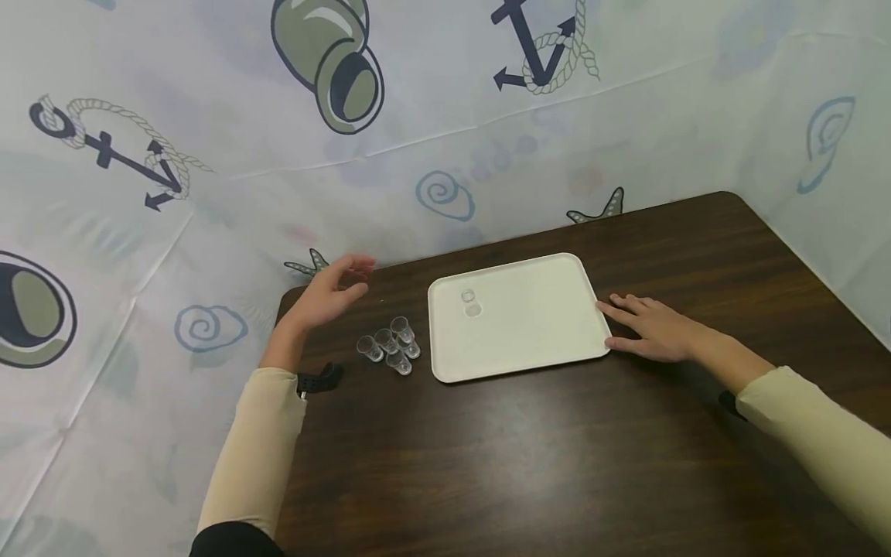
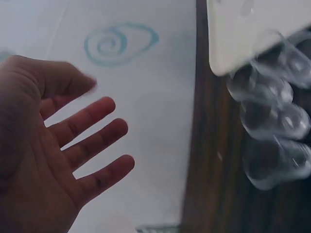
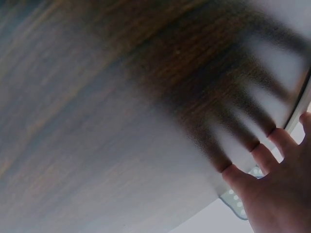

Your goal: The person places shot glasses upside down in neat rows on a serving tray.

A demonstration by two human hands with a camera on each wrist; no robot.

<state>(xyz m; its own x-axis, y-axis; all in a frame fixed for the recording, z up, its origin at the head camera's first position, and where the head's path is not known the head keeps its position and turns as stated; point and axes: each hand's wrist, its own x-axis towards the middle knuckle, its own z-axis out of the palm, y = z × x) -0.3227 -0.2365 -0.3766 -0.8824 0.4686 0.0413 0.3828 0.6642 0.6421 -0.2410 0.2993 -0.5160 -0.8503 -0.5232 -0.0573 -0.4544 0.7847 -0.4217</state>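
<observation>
My left hand (image 1: pixel 326 294) is raised at the table's far left, holding nothing, its fingers apart and slightly bent. Several small clear shot glasses (image 1: pixel 400 362) stand in a cluster nearby, between that hand and the white tray (image 1: pixel 529 340); in the left wrist view the glasses (image 2: pixel 277 162) are blurred at the right. A similar small clear glass (image 1: pixel 472 310) appears on the tray's left part, faint against the white. My right hand (image 1: pixel 657 331) lies spread at the tray's right edge, thumb and forefinger touching the rim. In the right wrist view its fingertips (image 3: pixel 232 170) rest on the tabletop.
The dark brown wooden table (image 1: pixel 529 449) has a glossy top. A white cloth (image 1: pixel 390 193) printed with anchors and shells hangs behind its far edge and along the left side. A black band (image 1: pixel 322 378) is on my left wrist.
</observation>
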